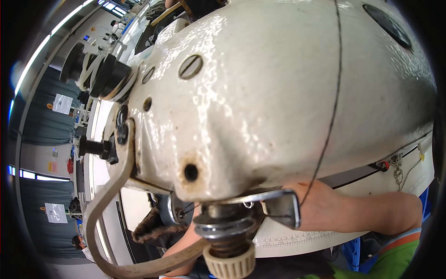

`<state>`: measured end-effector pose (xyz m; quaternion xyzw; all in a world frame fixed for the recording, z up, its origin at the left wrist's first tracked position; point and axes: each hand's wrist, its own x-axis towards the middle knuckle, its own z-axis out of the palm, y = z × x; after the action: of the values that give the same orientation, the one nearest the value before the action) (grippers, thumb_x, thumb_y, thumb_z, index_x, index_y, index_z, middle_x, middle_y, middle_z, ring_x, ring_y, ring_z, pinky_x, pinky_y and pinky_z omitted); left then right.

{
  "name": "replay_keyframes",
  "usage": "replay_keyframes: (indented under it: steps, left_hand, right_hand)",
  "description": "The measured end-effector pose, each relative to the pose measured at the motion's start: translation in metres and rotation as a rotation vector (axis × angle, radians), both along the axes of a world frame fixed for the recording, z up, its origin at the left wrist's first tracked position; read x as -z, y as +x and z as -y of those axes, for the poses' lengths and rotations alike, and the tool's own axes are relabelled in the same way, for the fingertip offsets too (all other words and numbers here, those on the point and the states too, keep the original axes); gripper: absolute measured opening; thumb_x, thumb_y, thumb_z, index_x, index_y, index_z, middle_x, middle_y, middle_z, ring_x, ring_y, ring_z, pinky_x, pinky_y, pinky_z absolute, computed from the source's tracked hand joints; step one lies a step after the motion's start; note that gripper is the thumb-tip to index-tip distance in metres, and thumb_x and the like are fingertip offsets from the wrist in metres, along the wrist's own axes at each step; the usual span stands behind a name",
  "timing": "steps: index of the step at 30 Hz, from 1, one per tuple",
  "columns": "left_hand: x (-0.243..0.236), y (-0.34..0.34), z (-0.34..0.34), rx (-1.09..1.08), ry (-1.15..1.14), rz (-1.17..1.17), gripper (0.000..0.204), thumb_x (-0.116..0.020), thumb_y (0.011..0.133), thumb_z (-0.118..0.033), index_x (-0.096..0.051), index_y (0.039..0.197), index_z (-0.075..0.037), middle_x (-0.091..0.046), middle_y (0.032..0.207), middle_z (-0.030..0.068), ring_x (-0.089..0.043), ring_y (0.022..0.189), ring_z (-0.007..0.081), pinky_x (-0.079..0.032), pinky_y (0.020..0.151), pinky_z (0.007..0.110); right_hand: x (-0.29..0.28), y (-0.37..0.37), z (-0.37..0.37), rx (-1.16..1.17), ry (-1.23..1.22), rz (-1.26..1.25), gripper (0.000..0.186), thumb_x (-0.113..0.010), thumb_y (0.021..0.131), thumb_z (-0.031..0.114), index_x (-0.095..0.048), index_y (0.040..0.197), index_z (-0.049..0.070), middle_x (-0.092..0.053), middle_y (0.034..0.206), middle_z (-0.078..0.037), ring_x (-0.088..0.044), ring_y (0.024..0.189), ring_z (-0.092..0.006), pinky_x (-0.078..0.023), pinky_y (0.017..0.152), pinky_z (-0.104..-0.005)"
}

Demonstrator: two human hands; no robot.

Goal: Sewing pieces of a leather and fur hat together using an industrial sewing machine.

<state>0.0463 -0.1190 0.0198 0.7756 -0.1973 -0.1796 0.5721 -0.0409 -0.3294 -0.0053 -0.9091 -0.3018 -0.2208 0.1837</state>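
Note:
A white sewing machine head (260, 107) fills most of the view, close up. Behind its lower edge, my right hand (313, 207) shows only by its back and wrist, the forearm running to a green sleeve on the right. My left forearm (183, 244) rises behind the curved metal lever (95, 232); its hand is hidden. The fingers of both hands are covered by the thread tension discs (220, 225) and the machine, so what they hold does not show. Brown furry material (155, 228) lies left of my left arm. A dark thread (335, 93) runs down to a metal bracket (283, 204).
A ribbed cream knob (230, 260) juts out below the discs. A black bobbin winder part (100, 72) sticks out at upper left. The white table (297, 239) carries a printed ruler scale. Grey curtains (46, 186) and other workplaces stand at far left.

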Motion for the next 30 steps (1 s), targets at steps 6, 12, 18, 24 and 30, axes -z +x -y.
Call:
replay_keyframes:
  steps: [6, 12, 18, 24, 30]
  left_hand:
    - [-0.002, 0.001, -0.002, -0.039, 0.011, -0.022, 0.023, -0.061, 0.088, 0.014, -0.062, 0.106, 0.000, -0.069, 0.097, 0.0040, -0.068, 0.092, 0.0135, -0.055, 0.079, 0.028]
    - [0.003, 0.016, -0.004, -0.112, -0.053, -0.315, 0.017, -0.059, 0.087, 0.008, -0.066, 0.100, 0.000, -0.070, 0.094, 0.0033, -0.065, 0.083, 0.0112, -0.051, 0.072, 0.027]
    - [-0.007, 0.018, -0.009, -0.092, -0.068, -0.266, 0.014, -0.076, 0.090, -0.011, -0.070, 0.100, -0.002, -0.071, 0.097, 0.0060, -0.065, 0.084, 0.0130, -0.055, 0.076, 0.027]
    - [-0.027, 0.022, 0.002, -0.190, 0.219, -0.289, 0.026, -0.068, 0.086, -0.008, -0.064, 0.111, -0.004, -0.067, 0.101, 0.0041, -0.062, 0.090, 0.0143, -0.052, 0.080, 0.031]
    - [-0.014, 0.020, -0.003, 0.010, 0.241, -0.128, 0.023, -0.064, 0.091, 0.006, -0.065, 0.113, 0.001, -0.071, 0.111, 0.0077, -0.068, 0.100, 0.0155, -0.055, 0.088, 0.029]
  right_hand:
    - [0.001, 0.002, -0.008, -0.026, 0.052, -0.060, 0.020, -0.064, 0.078, 0.018, -0.063, 0.093, 0.005, -0.063, 0.101, -0.009, -0.060, 0.095, -0.0248, -0.053, 0.087, -0.0366]
    - [0.015, 0.008, -0.013, -0.118, 0.180, -0.073, 0.023, -0.063, 0.084, 0.019, -0.065, 0.101, 0.005, -0.063, 0.115, -0.013, -0.059, 0.104, -0.0288, -0.050, 0.095, -0.0408]
    - [-0.004, -0.002, -0.013, -0.109, 0.138, -0.133, 0.030, -0.063, 0.090, 0.019, -0.065, 0.114, 0.002, -0.057, 0.133, -0.024, -0.057, 0.119, -0.0365, -0.043, 0.108, -0.0463]
    - [0.010, 0.001, -0.016, -0.246, 0.358, -0.108, 0.030, -0.066, 0.088, 0.016, -0.064, 0.111, -0.004, -0.054, 0.131, -0.028, -0.054, 0.124, -0.0443, -0.050, 0.102, -0.0450]
    - [0.014, 0.000, -0.019, -0.191, 0.398, -0.013, 0.025, -0.066, 0.084, 0.013, -0.064, 0.102, -0.005, -0.057, 0.127, -0.026, -0.060, 0.112, -0.0382, -0.054, 0.095, -0.0431]
